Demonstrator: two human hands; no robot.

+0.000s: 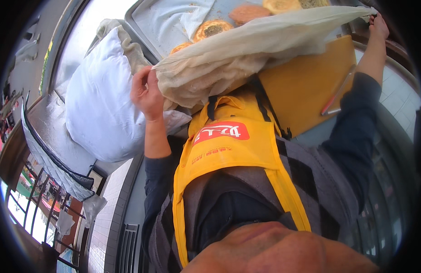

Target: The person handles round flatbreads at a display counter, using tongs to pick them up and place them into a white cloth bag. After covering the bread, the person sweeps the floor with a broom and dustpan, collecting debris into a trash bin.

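A thin cream cloth point(247, 54) is stretched between my two hands along the near side of a metal tray point(134, 20). My left hand point(147, 93) is closed on its left end. Far to the right, my right hand point(378, 27) pinches the gathered opposite corner with the arm reaching out. Beyond the cloth, several round browned flatbreads point(212, 29) lie in the tray, partly hidden by it. A white cloth point(174, 22) is spread in the tray to their left.
A plump white cloth bundle point(101, 100) rests left of my left hand. Below the cloth's right half is a yellow-brown board point(306, 86) with a slim red-handled tool point(329, 103) on it. A silvery padded cover point(51, 150) hangs at the far left.
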